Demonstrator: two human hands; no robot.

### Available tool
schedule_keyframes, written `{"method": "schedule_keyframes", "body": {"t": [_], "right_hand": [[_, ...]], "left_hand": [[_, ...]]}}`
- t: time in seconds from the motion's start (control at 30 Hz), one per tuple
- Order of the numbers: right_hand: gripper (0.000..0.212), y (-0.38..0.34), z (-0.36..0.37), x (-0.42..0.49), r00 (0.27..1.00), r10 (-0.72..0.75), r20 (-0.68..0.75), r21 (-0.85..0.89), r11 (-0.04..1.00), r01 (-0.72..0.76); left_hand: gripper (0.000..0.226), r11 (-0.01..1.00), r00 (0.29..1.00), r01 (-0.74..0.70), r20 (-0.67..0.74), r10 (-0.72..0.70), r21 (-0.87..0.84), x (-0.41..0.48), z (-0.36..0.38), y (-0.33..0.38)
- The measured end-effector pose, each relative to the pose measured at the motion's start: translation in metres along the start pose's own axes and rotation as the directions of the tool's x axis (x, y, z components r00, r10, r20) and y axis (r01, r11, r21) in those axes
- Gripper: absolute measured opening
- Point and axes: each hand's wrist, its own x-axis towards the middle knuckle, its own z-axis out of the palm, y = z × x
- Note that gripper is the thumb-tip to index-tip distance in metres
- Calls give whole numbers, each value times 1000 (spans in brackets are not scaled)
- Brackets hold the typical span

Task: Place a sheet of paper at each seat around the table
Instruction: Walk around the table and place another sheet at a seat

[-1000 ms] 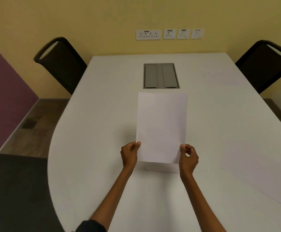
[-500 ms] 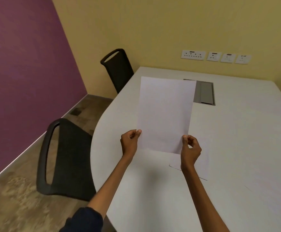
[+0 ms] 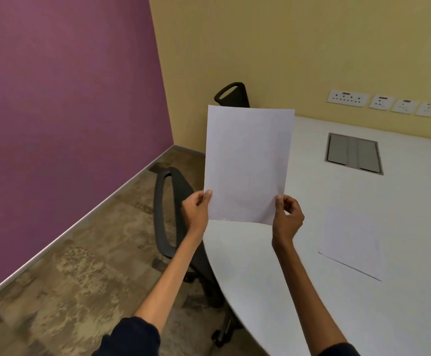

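Pinching sheet at both bottom corners, left hand and right hand; lower flat onto table before near chair, square to edge.

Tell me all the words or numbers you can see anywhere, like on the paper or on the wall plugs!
There is no text that can be read here.
Held sheet of paper, gripped by the left hand and right hand: blank on the side showing.
Sheet lying on the table: no writing visible.
Wall sockets: small dark marks, too small and blurred to read.
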Motion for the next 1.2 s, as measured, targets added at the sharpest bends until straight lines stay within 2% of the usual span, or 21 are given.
{"method": "schedule_keyframes", "body": {"t": [0.27,0.43,0.57,0.77,0.87,1.07,1.2], "right_hand": [[15,11,99,-101,998,30,57,17,999,-31],[15,14,155,-119,995,18,100,-8,1000,-17],[17,22,198,-109,995,-18,95,-17,1000,19],[16,55,276,-66,999,-24,37,17,1000,23],[18,70,307,-35,999,-8,-31,-2,1000,8],[17,84,327,20,985,-18,-173,-66,998,6],[16,86,319,50,948,-14,-319,-79,997,-12]], "left_hand": [[27,1000,997,14,-74,-12,21,39,-136,-1],[21,999,992,35,-120,-38,-28,79,-175,-14],[30,997,991,57,-120,-63,-55,122,-185,-32],[33,998,998,37,-57,-40,-54,226,-174,-63],[30,998,999,46,18,-45,-38,282,-152,-72],[21,999,978,34,204,-38,23,356,-96,-79],[30,999,931,49,362,-48,6,381,-45,-83]]}}
